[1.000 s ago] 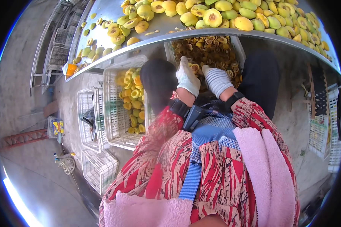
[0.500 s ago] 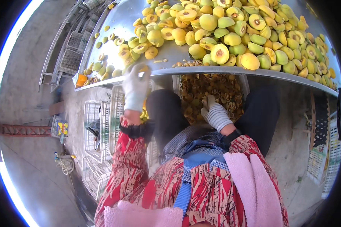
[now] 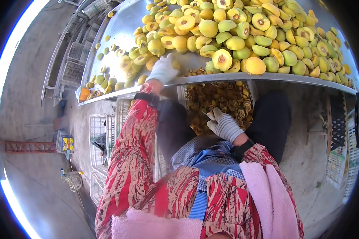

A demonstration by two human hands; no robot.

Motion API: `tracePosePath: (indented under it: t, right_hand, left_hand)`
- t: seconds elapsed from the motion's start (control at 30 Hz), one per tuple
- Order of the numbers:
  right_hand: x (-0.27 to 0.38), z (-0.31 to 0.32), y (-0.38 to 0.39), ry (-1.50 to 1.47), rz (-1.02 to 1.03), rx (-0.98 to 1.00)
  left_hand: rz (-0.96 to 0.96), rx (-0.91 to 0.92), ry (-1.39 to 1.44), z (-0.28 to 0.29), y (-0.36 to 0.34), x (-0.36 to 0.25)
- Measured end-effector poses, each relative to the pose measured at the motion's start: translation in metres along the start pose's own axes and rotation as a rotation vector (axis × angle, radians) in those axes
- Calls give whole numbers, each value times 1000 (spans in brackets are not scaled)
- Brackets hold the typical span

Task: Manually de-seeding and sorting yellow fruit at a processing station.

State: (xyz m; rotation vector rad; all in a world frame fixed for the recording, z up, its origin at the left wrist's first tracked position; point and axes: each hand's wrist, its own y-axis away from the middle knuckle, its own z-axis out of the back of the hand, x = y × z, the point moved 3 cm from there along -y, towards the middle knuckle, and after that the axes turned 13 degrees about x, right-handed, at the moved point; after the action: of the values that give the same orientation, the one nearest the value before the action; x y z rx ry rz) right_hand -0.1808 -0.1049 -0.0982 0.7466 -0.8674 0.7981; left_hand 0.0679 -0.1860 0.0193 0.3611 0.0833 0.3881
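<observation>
Head view: right fingers (image 3: 216, 114) curled round tool (image 3: 204, 112); left fingers (image 3: 170, 60) near fruit (image 3: 179, 43).

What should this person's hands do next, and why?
Perhaps close the left hand on the nearest fruit: that hand is over the table, close beside it, its grip blurred; the right hand holds what seems a small tool above the crate.
</observation>
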Motion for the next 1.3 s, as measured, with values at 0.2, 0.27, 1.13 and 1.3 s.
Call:
tracePosePath:
  t: [0.2,0.27,1.13,1.3]
  right_hand:
    - [26,-1,13,-359,2,-28]
    - [64,16,30,-753,-44,16]
    - [47,33,16,-684,-164,-122]
    - [-2,41,0,-498,-20,-521]
  left_hand:
    - [-85,-179,714,0,27,9]
    - [-252,-136,1225,-9,56,15]
    - [-432,257,1642,-118,153,-56]
    - [-337,416,1910,-120,157,-69]
